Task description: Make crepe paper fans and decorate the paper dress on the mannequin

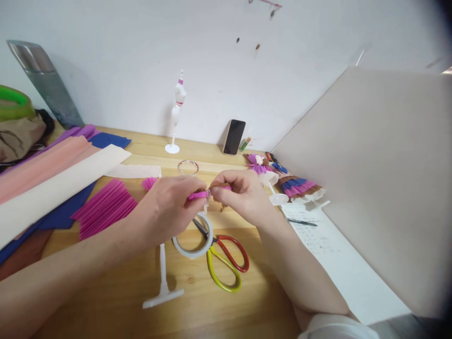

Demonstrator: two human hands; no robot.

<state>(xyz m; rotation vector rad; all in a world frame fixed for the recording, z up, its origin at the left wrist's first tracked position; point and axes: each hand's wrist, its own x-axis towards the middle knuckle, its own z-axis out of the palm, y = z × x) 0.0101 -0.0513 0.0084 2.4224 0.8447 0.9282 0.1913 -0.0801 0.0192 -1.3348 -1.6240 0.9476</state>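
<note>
Magenta pleated crepe paper (198, 195) is pinched in the left hand (171, 200) above a pale wooden table (201, 315); the right hand (242, 194) pinches a thin brown strip (221, 185) beside it. Seemingly gathering; next needs steady grip.

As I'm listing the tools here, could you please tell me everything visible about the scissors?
The scissors lie on the wooden table. Their loop handles, one red, one yellow, look glossy, stand apart and point toward the camera side. The dark, metal-looking blades point away leftward, partly covered by the whitish tape roll that seems to rest across them.
</note>
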